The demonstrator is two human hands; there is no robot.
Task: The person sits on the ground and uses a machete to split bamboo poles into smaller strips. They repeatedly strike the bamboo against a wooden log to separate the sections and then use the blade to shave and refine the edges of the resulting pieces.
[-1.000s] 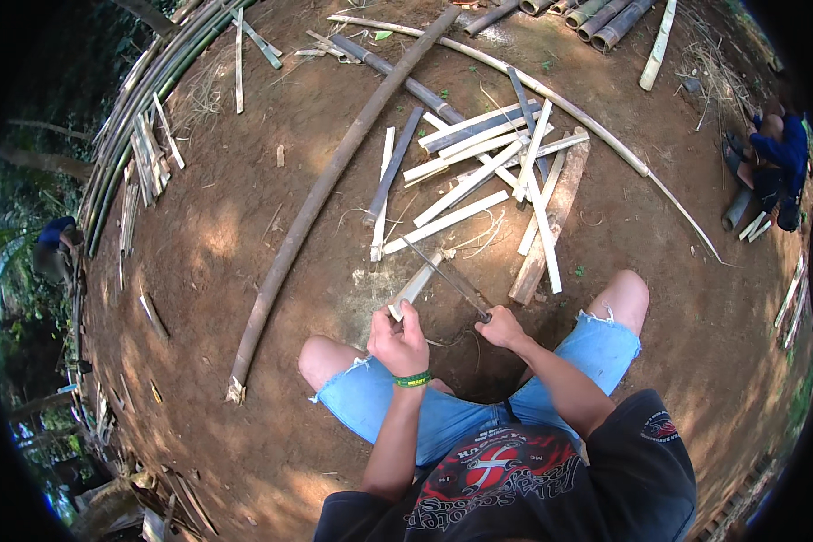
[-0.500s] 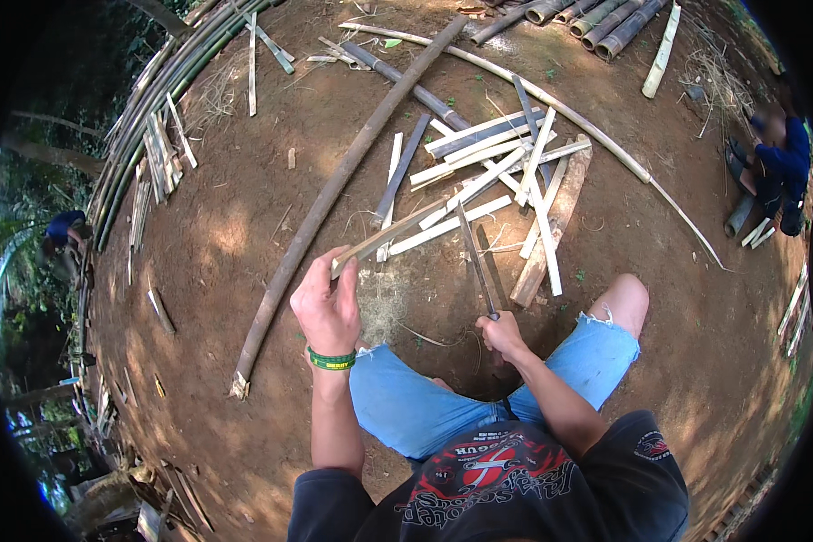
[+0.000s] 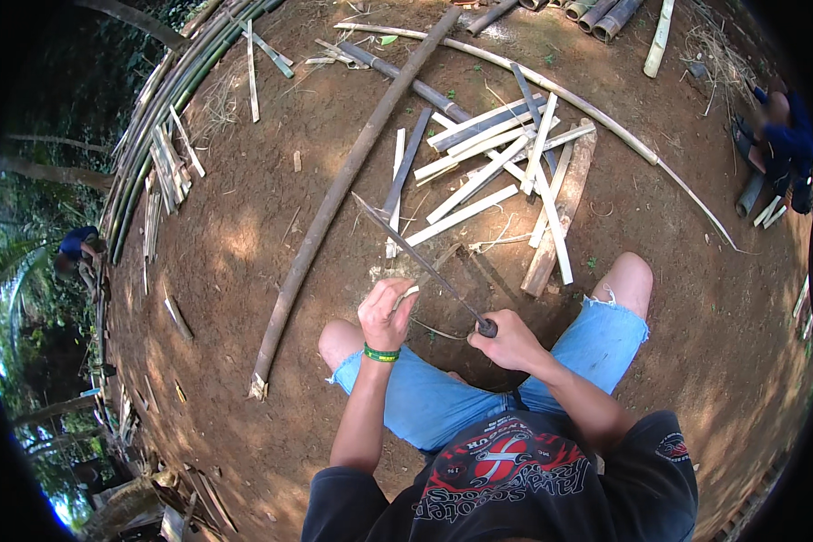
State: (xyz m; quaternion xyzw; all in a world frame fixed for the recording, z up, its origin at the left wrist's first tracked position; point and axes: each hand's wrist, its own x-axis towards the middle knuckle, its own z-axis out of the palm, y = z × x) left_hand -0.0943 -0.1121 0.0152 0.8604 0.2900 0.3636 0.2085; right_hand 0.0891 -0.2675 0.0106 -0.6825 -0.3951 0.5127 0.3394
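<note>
My right hand (image 3: pixel 508 341) grips the dark handle of a long knife (image 3: pixel 429 271). Its narrow blade slants up and to the left, with the tip near the long pole. Closed around one end of a split bamboo strip (image 3: pixel 409 294) is my left hand (image 3: pixel 385 313), a green band on its wrist. Pale cut wood shows at the held end, and the strip's far part runs behind the blade toward the ground. Beyond both hands lies a loose pile of pale bamboo strips (image 3: pixel 465 215), crossing one another at many angles.
A long brown pole (image 3: pixel 321 212) lies to the left of the pile, and a thin curved bamboo length (image 3: pixel 596 110) arcs behind it. A flat board (image 3: pixel 551 237) rests on the right. Bamboo poles are stacked far left. Other people sit or bend at both edges.
The knife has swung from pointing away to slanting left across the strip. My left hand has moved right and nearer to me, lowering the strip, and the hands are closer together.
</note>
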